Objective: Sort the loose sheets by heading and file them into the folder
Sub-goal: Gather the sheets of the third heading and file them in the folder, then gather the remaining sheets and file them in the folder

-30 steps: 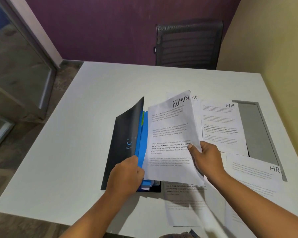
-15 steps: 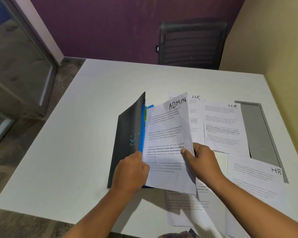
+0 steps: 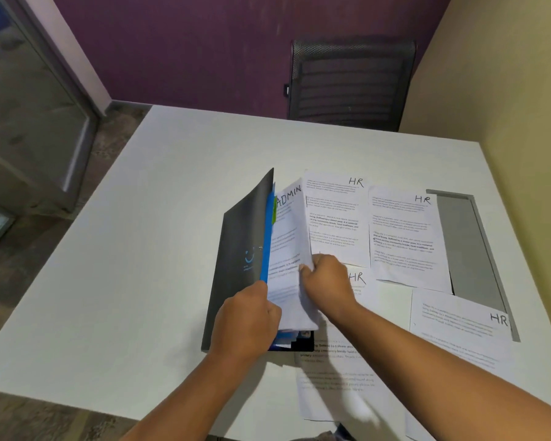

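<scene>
A dark grey folder [image 3: 237, 249] stands half open on the white table [image 3: 140, 249], its cover tilted up, with blue dividers [image 3: 267, 237] inside. My left hand [image 3: 247, 316] grips the folder's lower edge and dividers. A white sheet headed ADMIN [image 3: 288, 243] sits inside the folder against the dividers, and my right hand [image 3: 326, 281] pinches its right edge. Several loose sheets headed HR lie to the right: one [image 3: 334, 214] beside the folder, one [image 3: 404, 237] further right, one [image 3: 465, 326] at the near right. Another HR sheet [image 3: 360, 281] is partly under my right wrist.
A black mesh chair [image 3: 350, 81] stands at the table's far edge. A grey recessed cable flap [image 3: 468, 249] lies along the table's right side by the yellow wall. More printed sheets [image 3: 334, 377] lie near the front edge. A glass partition [image 3: 23, 106] is on the left.
The ADMIN sheet has moved left and down into the folder, turning edge-on against the blue dividers. My right hand followed it leftward. My left hand stays at the folder's lower edge.
</scene>
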Available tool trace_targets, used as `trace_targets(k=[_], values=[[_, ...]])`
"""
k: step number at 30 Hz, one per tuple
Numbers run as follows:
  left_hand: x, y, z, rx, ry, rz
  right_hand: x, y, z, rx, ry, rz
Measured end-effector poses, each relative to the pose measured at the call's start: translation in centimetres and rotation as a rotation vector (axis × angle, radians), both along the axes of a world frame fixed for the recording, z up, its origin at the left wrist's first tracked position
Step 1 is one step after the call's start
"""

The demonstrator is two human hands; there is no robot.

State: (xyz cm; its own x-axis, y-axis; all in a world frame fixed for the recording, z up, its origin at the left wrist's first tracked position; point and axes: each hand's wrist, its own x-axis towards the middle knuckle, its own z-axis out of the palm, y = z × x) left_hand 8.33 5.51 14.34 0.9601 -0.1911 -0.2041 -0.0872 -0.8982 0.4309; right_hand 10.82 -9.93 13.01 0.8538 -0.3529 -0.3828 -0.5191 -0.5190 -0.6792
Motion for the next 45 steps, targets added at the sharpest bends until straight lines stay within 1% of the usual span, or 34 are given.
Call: trace_targets(k=[2, 3, 8, 10, 12, 15, 17, 20, 23, 28, 31, 34, 36, 38, 42, 45], values=[[0.2, -0.4, 0.2, 0.027, -0.003, 0.003, 0.1, 0.7, -0.4, 0.014, 0.094, 0.122], [0.2, -0.5, 0.1, 0.027, 0.001, 0.004, 0.1, 0.9, -0.6, 0.015, 0.119, 0.150], [0.2, -1.1, 0.2, 0.005, 0.043, -0.007, 0.7, 1.3, -1.4, -0.084, 0.164, 0.198], [0.3, -1.4, 0.3, 0.003, 0.034, -0.010, 1.1, 1.6, -1.6, -0.133, 0.204, 0.245], [0.4, -1.6, 0.3, 0.010, 0.001, 0.003, 1.5, 1.8, -1.6, -0.162, 0.198, 0.257], [0.8, -1.9, 0.1, 0.030, 0.018, 0.015, 1.1, 1.3, -1.0, -0.202, 0.140, 0.225], [1.2, -2.0, -0.7, 0.034, 0.072, 0.022, 0.2, 0.3, -0.9, -0.198, 0.098, 0.175], [1.8, -1.9, -2.8, 0.051, 0.134, 0.017, -1.9, -2.3, -0.7, -0.188, 0.125, 0.145], [2.3, -1.7, -4.4, 0.095, 0.108, -0.020, -5.0, -5.4, -0.6, -0.153, 0.161, 0.134], [2.6, -0.8, -7.4, 0.266, 0.104, -0.193, -11.4, -10.9, -1.2, -0.237, 0.303, 0.048], [2.7, 0.1, -9.3, 0.308, 0.111, -0.235, -14.8, -13.0, -1.4, -0.227, 0.348, -0.013], [2.9, 0.7, -10.1, 0.393, 0.026, -0.253, -17.2, -14.1, -1.4, -0.218, 0.389, -0.079], [2.7, 1.0, -11.0, 0.415, -0.025, -0.244, -18.3, -14.5, -1.4, -0.213, 0.399, -0.122], [2.1, 1.3, -12.0, 0.365, 0.007, -0.275, -18.9, -14.3, -1.4, -0.222, 0.392, -0.128], [1.2, 1.6, -13.0, 0.434, 0.017, -0.251, -19.2, -13.7, -1.7, -0.229, 0.362, -0.128], [0.5, 1.1, -12.9, 0.414, 0.017, -0.207, -19.0, -13.7, -2.2, -0.213, 0.326, -0.119]])
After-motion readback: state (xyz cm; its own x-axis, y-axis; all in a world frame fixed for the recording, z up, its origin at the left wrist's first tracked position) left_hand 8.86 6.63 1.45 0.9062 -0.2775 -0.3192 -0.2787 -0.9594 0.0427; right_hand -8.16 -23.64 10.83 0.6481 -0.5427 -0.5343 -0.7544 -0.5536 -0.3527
